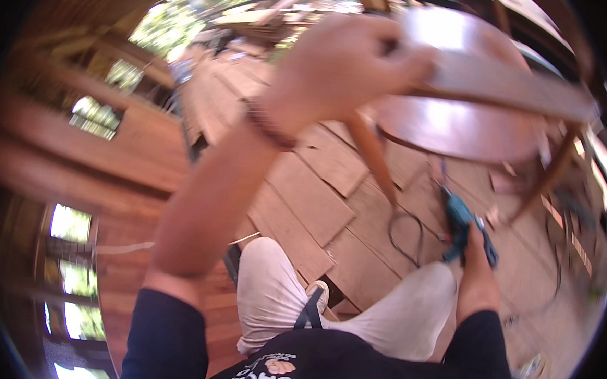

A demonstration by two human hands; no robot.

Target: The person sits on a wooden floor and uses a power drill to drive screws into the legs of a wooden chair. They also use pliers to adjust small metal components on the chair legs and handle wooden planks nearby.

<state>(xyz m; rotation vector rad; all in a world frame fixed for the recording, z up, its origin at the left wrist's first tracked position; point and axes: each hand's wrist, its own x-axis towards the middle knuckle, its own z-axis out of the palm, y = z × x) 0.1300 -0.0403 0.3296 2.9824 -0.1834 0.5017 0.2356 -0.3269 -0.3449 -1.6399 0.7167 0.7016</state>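
Note:
My left hand (347, 68) is raised at upper centre, blurred, with its fingers closed on a flat wooden rail (501, 91) of a stool or chair. That piece has a glossy rounded seat (451, 128) and tapered wooden legs (371, 159). My right hand (477, 246) grips a teal power drill (461, 213) below the seat. The drill's long bit points up toward the seat; whether it touches anything is too blurred to tell. A dark cord loops on the floor beside it.
I crouch on a floor of loose wooden boards (302, 210). A large reddish wooden surface (128, 269) lies at my left, with timber walls and window openings (72, 222) beyond. Stacked boards (264, 16) and greenery stand at the back. Blurred offcuts and cords lie at the right.

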